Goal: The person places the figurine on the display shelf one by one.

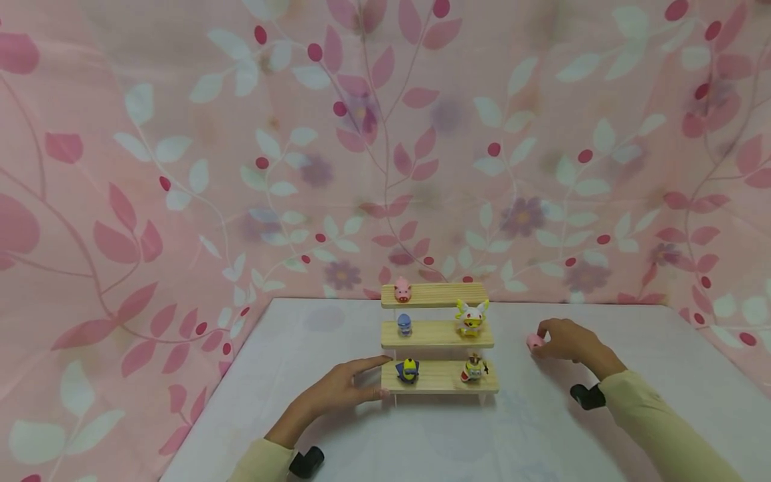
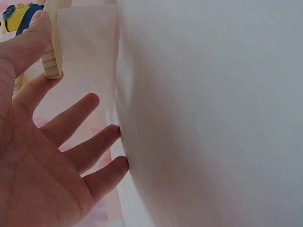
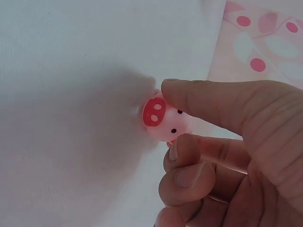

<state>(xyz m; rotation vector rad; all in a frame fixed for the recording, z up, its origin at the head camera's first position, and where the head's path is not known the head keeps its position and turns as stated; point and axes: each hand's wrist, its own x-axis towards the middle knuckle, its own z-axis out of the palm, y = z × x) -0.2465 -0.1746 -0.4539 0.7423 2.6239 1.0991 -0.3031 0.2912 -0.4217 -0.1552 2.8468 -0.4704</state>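
Note:
A three-tier wooden display stand (image 1: 438, 378) sits on the white table. At the left end of its lowest board, my left hand (image 1: 337, 388) holds the board between thumb and index finger, one at the front edge and one at the back; the other fingers (image 2: 97, 144) spread loosely below. To the right of the stand, my right hand (image 1: 569, 345) pinches a small pink pig figurine (image 3: 165, 124) between thumb and fingers, low over the tabletop. The pig's red snout and black eyes show in the right wrist view.
Another pig figurine (image 1: 402, 290) stands on the top board. A blue figurine (image 1: 404, 325) and a white-and-yellow one (image 1: 470, 319) share the middle board. The lowest carries a yellow-and-blue figurine (image 1: 407, 371) and a red-caped one (image 1: 473, 369). Floral cloth (image 1: 385, 167) hangs behind the table.

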